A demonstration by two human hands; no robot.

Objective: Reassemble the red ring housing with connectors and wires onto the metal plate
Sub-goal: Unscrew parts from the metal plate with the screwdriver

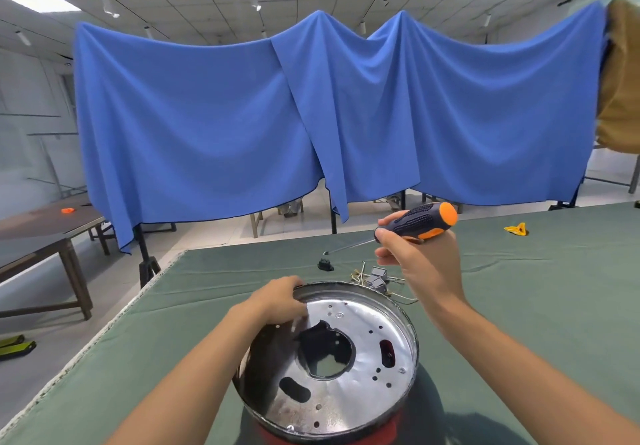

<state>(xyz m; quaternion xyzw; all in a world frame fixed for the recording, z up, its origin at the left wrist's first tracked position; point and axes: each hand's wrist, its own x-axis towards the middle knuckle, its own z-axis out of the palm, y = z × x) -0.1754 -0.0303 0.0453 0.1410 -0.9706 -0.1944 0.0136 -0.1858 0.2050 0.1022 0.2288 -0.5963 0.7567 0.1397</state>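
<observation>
Two hands busy: left hand [280, 300] grips the rim of the metal plate [363, 347], which sits on the red ring housing [346, 436] on the counter [519, 306]. Right hand [412, 254] holds screwdriver [420, 221] raised. Keep plate steady, bring tip down square. Connectors [377, 276] beyond.

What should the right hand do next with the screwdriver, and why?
Probably bring the screwdriver down toward the metal plate. The right hand holds it raised, tip pointing away, while the left hand grips the plate's far rim; the grey connectors and wires lie loose behind it.
</observation>
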